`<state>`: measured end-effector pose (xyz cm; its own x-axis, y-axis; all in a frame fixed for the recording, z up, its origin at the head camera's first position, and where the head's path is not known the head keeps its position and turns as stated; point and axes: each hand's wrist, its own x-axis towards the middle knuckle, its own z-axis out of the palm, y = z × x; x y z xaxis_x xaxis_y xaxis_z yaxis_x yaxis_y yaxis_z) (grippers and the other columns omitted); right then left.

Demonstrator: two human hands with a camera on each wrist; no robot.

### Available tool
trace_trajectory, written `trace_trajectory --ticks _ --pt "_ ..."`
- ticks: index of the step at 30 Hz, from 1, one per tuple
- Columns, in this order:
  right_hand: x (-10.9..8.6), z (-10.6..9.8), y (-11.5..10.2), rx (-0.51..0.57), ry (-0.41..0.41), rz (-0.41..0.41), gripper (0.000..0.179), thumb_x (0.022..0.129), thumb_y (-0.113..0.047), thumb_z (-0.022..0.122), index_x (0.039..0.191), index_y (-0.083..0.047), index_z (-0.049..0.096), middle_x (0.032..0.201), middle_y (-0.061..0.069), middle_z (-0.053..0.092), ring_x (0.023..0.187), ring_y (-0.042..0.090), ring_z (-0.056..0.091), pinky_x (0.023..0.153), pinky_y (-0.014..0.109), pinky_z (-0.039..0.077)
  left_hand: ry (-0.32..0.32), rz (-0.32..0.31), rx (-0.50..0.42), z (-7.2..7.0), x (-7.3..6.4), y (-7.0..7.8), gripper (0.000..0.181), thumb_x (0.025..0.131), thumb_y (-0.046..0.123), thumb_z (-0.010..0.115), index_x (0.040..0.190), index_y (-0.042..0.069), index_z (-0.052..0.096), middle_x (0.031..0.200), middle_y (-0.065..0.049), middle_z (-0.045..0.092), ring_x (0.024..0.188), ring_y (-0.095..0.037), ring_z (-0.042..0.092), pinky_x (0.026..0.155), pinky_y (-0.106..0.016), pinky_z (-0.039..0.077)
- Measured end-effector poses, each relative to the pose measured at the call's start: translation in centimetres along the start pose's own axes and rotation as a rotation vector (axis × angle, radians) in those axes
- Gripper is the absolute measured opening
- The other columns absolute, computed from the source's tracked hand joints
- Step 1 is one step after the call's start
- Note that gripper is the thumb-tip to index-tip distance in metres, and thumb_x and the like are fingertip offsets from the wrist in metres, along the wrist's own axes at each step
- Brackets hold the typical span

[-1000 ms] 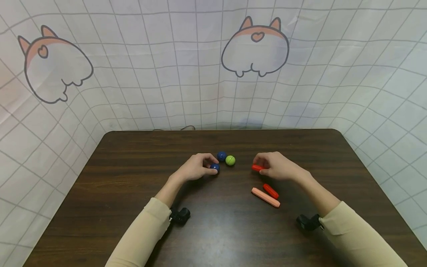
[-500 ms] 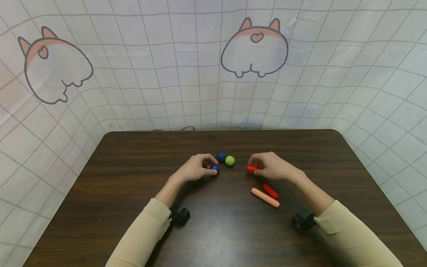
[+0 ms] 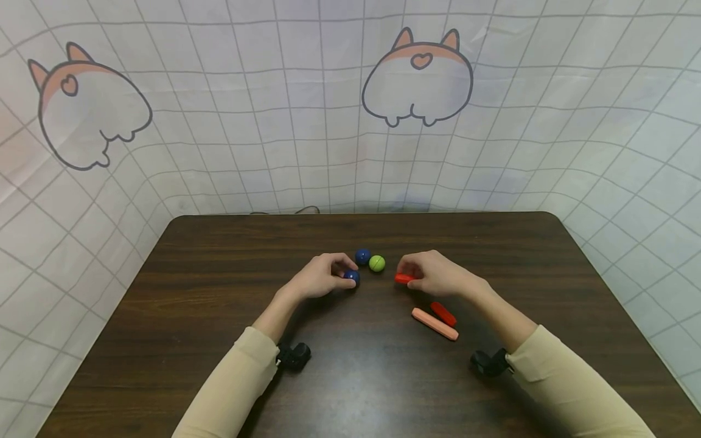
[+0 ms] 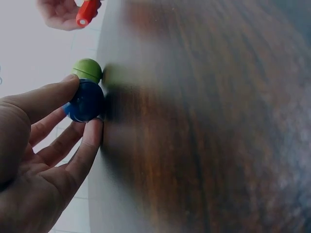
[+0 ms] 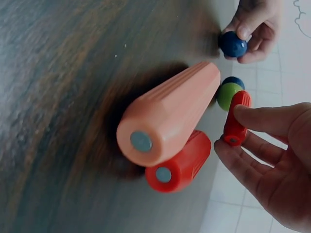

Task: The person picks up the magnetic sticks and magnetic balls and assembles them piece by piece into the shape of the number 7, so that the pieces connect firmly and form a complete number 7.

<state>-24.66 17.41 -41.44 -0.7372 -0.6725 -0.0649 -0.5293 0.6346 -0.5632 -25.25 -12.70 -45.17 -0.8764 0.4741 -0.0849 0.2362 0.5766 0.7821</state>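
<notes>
Between the thumb and fingertips of my left hand (image 3: 323, 275) is a dark blue ball (image 4: 85, 102), low at the tabletop. My right hand (image 3: 440, 274) pinches a short red magnetic rod (image 5: 237, 119) by its sides; a small metal disc shows in its end. A lime green ball (image 3: 376, 263) and a second blue ball (image 3: 362, 256) sit close together just beyond and between the hands. In front of my right hand lie a longer salmon magnetic rod (image 3: 435, 324) and another short red rod (image 3: 443, 313), side by side, with metal discs in their near ends.
Everything lies on a dark wood-grain table (image 3: 219, 365). White grid-patterned cloth (image 3: 263, 121) hangs behind it and at both sides. A thin cable (image 3: 308, 209) shows at the back edge. Each wrist carries a small black camera.
My right hand has moved left with the red rod, nearer to the green ball. My left hand stays almost where it was, still pinching the blue ball.
</notes>
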Motion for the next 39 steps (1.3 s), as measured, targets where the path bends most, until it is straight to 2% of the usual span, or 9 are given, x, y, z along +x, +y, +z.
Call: trace_trajectory --ticks 9,22,39 --pt "0.9 0.4 -0.8 -0.010 -0.029 -0.013 0.021 0.093 -0.001 0.073 0.113 -0.007 0.070 0.097 0.000 0.068 0.084 0.016 0.060 0.078 0.039 0.052 -0.002 0.011 0.004 0.0 -0.1 0.0 0.024 0.093 0.018 0.079 0.116 0.015 0.072 0.102 -0.001 0.065 0.093 -0.018 0.060 0.077 -0.035 0.049" --pt "1.9 1.1 -1.3 -0.018 -0.053 -0.029 0.022 0.091 0.002 0.075 0.109 -0.009 0.070 0.088 -0.004 0.065 0.078 0.014 0.058 0.074 0.035 0.051 -0.006 0.020 0.010 0.1 -0.2 0.0 0.024 0.093 0.018 0.079 0.115 0.015 0.072 0.101 0.000 0.066 0.094 -0.017 0.060 0.078 -0.035 0.050" --pt "2.6 1.7 -1.9 -0.014 -0.048 -0.034 0.022 0.092 0.000 0.074 0.112 -0.005 0.070 0.093 -0.001 0.067 0.080 0.013 0.059 0.075 0.034 0.052 -0.008 0.030 0.007 0.1 -0.1 -0.2 0.023 0.093 0.018 0.079 0.114 0.014 0.072 0.101 0.000 0.066 0.093 -0.017 0.060 0.081 -0.036 0.050"
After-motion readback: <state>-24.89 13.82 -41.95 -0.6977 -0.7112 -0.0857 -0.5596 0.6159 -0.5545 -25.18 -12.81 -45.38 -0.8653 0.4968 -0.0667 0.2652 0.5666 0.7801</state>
